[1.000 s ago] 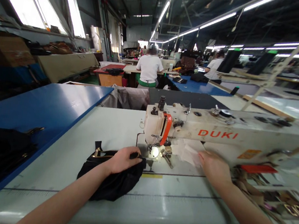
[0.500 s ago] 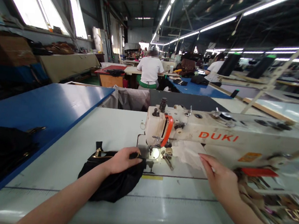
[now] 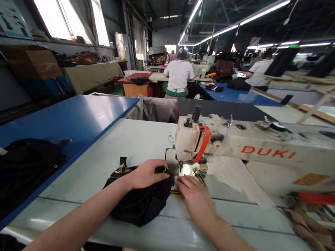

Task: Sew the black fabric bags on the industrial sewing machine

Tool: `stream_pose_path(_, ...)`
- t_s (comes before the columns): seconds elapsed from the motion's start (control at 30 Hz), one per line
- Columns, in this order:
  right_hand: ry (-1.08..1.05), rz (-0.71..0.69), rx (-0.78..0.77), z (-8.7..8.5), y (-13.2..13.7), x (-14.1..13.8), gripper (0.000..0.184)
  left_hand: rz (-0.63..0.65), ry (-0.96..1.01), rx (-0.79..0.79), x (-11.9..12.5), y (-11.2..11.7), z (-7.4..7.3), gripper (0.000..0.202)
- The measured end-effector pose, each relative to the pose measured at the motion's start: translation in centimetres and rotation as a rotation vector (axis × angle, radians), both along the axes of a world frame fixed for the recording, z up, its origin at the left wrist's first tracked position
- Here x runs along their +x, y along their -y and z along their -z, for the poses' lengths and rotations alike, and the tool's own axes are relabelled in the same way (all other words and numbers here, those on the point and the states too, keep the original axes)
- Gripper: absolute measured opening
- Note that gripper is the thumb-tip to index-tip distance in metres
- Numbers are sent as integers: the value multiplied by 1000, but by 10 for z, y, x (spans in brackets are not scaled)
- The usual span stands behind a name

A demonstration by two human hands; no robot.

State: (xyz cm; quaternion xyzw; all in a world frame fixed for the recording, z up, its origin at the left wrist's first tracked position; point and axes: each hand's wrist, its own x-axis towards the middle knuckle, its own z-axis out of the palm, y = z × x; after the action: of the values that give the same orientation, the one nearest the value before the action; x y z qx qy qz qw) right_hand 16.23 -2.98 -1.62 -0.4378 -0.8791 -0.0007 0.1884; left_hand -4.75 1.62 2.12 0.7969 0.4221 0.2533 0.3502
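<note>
A small black fabric pouch [image 3: 141, 210] with a brass zipper [image 3: 121, 168] lies on the pale sewing table. My left hand [image 3: 148, 175] grips its upper right edge between thumb and fingers. Just right of that edge, my right hand [image 3: 194, 196] rests low on the machine bed. Its fingers are bent and close together, and whatever the tips pinch is hidden. Both hands are in front of the sewing machine [image 3: 192, 138], close to its lit needle area. Thin white sheets [image 3: 234, 174] lie under the machine arm, apart from my right hand.
At left, a blue table [image 3: 95, 112] bears a heap of black fabric pieces [image 3: 11, 175]. A red tray [image 3: 326, 199] and brown strips [image 3: 310, 232] are at the right. Ahead, a person in a white shirt [image 3: 179, 72] sits facing away. Black thread cones [image 3: 282, 62] stand beyond the machine.
My right hand has let go of the white sheet and moved left to the pouch's right edge. The sheets now lie under the machine arm. My left hand keeps its grip on the pouch.
</note>
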Motion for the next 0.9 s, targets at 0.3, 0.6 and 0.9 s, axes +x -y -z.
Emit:
stream_pose_path(0.3, -165, -8, -113, -10, 12, 25, 27, 1, -73, -18, 2, -6, 1, 16)
stream_pose_path(0.6, 35, 1, -29, -7, 18, 13, 13, -94, -359, -12, 37, -7, 7, 16)
stream_pose_path(0.9, 7, -65, -96, -5, 13, 20, 16, -103, -456, -28, 43, -12, 11, 19)
